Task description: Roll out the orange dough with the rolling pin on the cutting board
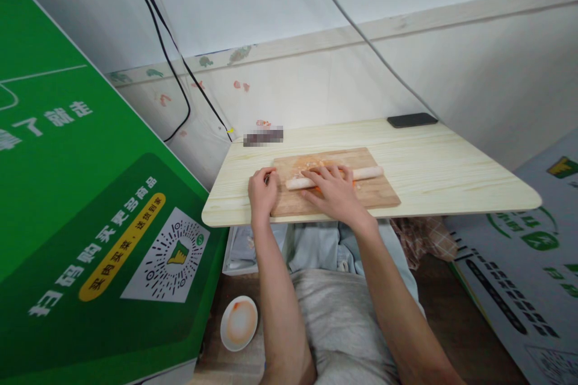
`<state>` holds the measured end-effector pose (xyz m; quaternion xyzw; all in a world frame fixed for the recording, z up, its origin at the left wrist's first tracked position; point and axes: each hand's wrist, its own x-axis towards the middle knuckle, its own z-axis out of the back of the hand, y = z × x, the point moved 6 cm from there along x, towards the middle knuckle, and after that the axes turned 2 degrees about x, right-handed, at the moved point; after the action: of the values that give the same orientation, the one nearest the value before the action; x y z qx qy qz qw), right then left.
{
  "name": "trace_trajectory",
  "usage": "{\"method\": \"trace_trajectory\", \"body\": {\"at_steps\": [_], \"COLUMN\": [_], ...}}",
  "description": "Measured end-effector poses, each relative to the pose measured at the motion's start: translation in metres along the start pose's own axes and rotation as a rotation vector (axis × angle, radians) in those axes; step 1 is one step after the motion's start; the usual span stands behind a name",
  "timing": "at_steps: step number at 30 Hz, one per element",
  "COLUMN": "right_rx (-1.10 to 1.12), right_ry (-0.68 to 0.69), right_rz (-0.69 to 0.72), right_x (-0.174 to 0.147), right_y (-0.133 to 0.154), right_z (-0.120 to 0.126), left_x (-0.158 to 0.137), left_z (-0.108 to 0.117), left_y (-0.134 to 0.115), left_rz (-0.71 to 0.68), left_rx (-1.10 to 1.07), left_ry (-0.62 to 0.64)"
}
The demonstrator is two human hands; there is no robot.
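A pale wooden rolling pin (368,173) lies across the wooden cutting board (383,194). My right hand (333,190) rests on top of it, palm down, with its fingers spread and stretched out. Beneath the pin and this hand, bits of something orange (318,190) show; most of it is covered. My left hand (263,191) is at the board's left edge, its fingers curled in towards the thumb. Whatever those fingers hold, if anything, is hidden. Orange smears and small pale crumbs (311,163) mark the board's far half.
The board lies on a light wood-patterned table (460,174). A black phone (412,120) sits at its back right, and a blurred-out item (263,136) at its back left. Below left are a white bowl (239,323) with orange residue and a white box (241,261). A green panel (112,222) stands left.
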<state>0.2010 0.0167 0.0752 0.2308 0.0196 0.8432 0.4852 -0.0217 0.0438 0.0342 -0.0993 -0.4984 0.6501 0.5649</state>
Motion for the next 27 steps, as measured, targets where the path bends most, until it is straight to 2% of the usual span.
{"method": "trace_trajectory", "body": {"at_steps": [8, 14, 21, 27], "right_rx": [0.02, 0.018, 0.016, 0.017], "right_ry": [-0.002, 0.044, -0.005, 0.007], "right_rz": [-0.01, 0.001, -0.005, -0.006], "right_x": [0.0014, -0.0026, 0.0019, 0.0026], "right_y": [-0.0008, -0.0006, -0.0021, -0.0012], "right_z": [-0.0006, 0.0019, -0.0007, -0.0003], "left_x": [0.0003, 0.0005, 0.0001, 0.0002], "left_z": [-0.0004, -0.0001, 0.0005, 0.0002], "left_y": [-0.0001, -0.0002, -0.0018, -0.0023], "left_rz": [0.013, 0.011, 0.017, 0.012], "left_rx": [0.009, -0.002, 0.009, 0.003], "left_ry": [0.011, 0.011, 0.01, 0.013]}}
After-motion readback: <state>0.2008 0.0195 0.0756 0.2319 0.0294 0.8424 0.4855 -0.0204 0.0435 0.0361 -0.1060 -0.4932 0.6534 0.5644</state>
